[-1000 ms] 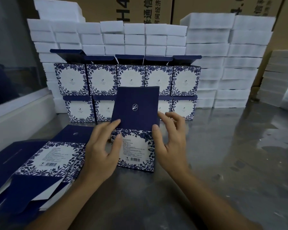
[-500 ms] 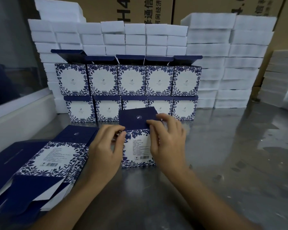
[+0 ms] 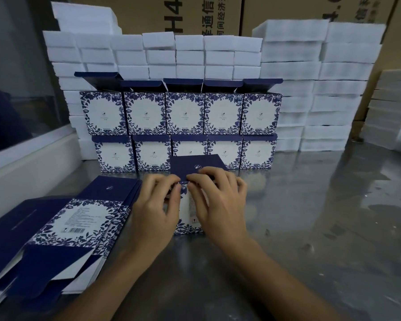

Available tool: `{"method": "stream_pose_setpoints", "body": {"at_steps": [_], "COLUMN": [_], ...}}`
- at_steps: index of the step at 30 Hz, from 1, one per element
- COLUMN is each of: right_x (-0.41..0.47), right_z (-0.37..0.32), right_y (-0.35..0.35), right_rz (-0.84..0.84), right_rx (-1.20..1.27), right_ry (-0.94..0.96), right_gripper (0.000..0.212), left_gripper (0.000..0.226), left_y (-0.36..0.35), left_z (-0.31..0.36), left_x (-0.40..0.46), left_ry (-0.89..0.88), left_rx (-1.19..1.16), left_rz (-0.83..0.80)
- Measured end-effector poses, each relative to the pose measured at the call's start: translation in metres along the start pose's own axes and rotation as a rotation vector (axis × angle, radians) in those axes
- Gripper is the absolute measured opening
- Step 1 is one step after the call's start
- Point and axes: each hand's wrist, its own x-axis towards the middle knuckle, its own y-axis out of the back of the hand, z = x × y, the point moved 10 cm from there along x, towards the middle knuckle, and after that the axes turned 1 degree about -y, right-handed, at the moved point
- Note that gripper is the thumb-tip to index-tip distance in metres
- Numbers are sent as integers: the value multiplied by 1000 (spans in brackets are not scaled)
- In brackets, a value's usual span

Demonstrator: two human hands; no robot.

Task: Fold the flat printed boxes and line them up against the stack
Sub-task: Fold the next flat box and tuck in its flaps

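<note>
1. The step in hand looks like closing the lid of one blue-and-white floral cardboard box (image 3: 187, 218), which stands upright on the grey metal table (image 3: 310, 228), just in front of the bottom row of finished boxes.
2. The left hand (image 3: 154, 212) has its fingers curled round the box's left side, fingertips up at the top edge.
3. The right hand (image 3: 218, 202) curls over the right side, its fingers pinching the front edge of the dark navy lid flap (image 3: 198, 166), which lies nearly level over the opening.
4. Whether the flap's tongue is already tucked in cannot be told; the hands hide that seam.
5. By my judgement, the next move calls for pressing the tongue down inside the front wall, then sliding the box back against the two-row stack of folded printed boxes (image 3: 183, 126).
6. A pile of flat printed box blanks (image 3: 79, 225) lies on the left, not yet folded.
</note>
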Motion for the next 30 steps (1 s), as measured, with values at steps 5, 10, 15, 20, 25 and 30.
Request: {"method": "stream_pose_setpoints", "body": {"at_steps": [5,10,15,20,25,30], "right_x": [3,0,-16,-12,-23,-32], "right_z": [19,28,54,60,101,112], "right_y": [5,3,-9,-14,-26,-43], "right_rz": [33,37,-75,-105,-45,-309], "right_rx": [154,231,439,524,909,986], "right_ry": [-9,-69,-315,-332,-712,-816], "right_gripper": [19,21,23,19,19,102], "left_gripper": [27,25,32,35,45,75], "left_y": [0,-2,-8,-10,-8,-20], "left_z": [-2,-3,-10,-13,-19,-21], "left_x": [1,0,-7,-8,-15,-21], "left_ry": [46,66,108,117,129,164], "left_rx": [1,-15,-9,2,-26,-22], "left_rz": [-22,-42,-116,-129,-148,-269]}}
